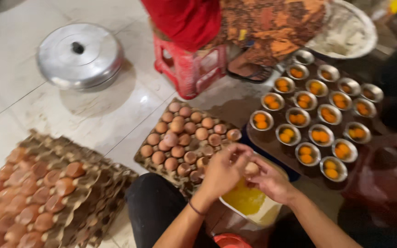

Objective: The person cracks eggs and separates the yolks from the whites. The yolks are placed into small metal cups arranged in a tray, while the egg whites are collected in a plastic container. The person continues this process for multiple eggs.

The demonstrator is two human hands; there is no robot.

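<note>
Meeting over a white bowl (259,216) of yellow liquid egg, the left hand (221,173) and right hand (272,181) both pinch one pale egg (252,168) between their fingertips, directly above the bowl. An egg like this is light, thin-shelled and brittle, likely slick once it opens, so it is best held at its two ends with fingertips alone (a hard squeeze would crush it). Left of the bowl is the person's dark-trousered knee (155,206), and further left a stack of cardboard trays (47,193) carrying brown eggs and empty shells. Just beyond the bowl lies an egg tray (184,138), still mostly full and close enough for the wrists to brush. Right of the bowl and beyond it, a dark tray (263,140) carries rows of small metal cups (315,117), each with yolks inside. Farther off stand a red plastic stool (189,69) with another person seated on it, a large metal basin (345,32) of pale mixture, and, far left of the bowl, a lidded metal pot (80,55).
</note>
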